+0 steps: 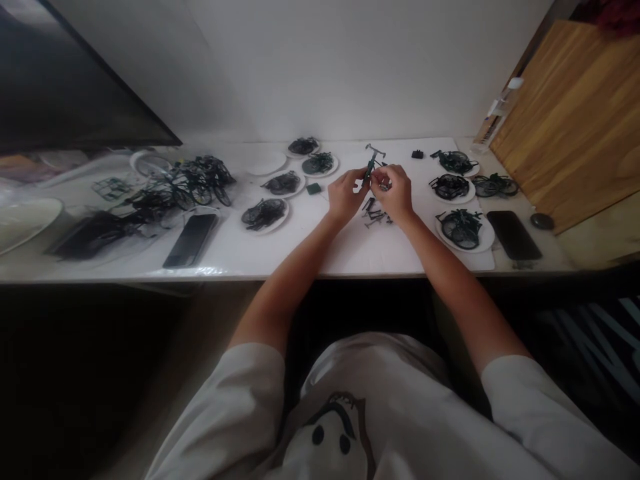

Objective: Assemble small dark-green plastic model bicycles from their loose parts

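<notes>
Near the middle of the white work surface, my left hand (346, 195) is closed on a small dark green part with a grey handlebar-like top (374, 152). My right hand (396, 192) is beside it, its fingers pinched close against the part; what exactly they hold is too small to make out. Below the hands lie several small grey frame-like pieces (374, 215). Round white plates with dark miniature bicycle parts stand on both sides, such as one at the right (487, 241) and one at the left (281, 223).
A heap of miniature bicycles (200, 179) and a phone (191, 241) lie at the left. Another phone (514, 235), a round dark lid (542, 221), a clear bottle (495, 117) and a wooden board (580, 120) are at the right. A dark screen (75, 80) stands at the upper left.
</notes>
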### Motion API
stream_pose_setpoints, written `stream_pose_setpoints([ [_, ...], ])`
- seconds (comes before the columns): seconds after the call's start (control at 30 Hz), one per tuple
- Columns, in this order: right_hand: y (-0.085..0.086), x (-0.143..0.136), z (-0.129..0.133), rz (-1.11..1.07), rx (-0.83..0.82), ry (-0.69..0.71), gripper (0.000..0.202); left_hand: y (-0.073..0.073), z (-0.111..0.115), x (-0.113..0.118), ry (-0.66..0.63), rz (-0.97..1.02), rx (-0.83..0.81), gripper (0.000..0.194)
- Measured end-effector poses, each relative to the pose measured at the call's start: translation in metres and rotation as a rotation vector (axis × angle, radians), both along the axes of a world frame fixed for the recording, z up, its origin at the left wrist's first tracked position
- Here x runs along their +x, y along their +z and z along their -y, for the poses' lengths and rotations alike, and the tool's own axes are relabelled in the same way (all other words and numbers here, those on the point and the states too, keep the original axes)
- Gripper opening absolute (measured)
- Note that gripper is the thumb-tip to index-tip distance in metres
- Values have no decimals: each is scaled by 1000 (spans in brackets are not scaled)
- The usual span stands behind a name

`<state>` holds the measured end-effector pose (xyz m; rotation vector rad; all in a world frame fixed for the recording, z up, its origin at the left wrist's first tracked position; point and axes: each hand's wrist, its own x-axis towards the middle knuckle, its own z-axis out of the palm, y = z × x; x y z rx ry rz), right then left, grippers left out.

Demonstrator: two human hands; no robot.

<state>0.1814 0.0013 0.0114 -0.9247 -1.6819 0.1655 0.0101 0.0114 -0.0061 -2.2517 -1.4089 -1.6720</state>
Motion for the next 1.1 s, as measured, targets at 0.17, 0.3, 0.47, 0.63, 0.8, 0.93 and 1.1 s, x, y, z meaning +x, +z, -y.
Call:
stream_pose_setpoints([
  [0.17, 4, 3, 3, 79, 25, -17, 9, 5, 4, 1, -48, 24, -18, 24],
  [0.3, 1, 0, 2, 37, 16, -9, 4, 4, 3, 0, -47, 14, -16, 24],
  [0.47, -3, -4, -1, -38, -30, 3, 9, 0, 0, -2, -41, -18, 11, 26],
  [0.63, -5, -6, -4, -96, -124, 35, 22, 0, -1, -3, -26, -32, 22, 25],
  [0.8, -8, -7, -6, -104, -120, 51, 28, 1, -1, -3, -15, -14, 19, 24],
  [0.93, -8, -6, -4, -91, -108, 58, 27, 1, -1, -4, -28, 0, 6, 25],
  [1.1, -3, -3, 0, 19, -43, -4, 18, 2, 2, -3, -41, 13, -12, 26],
])
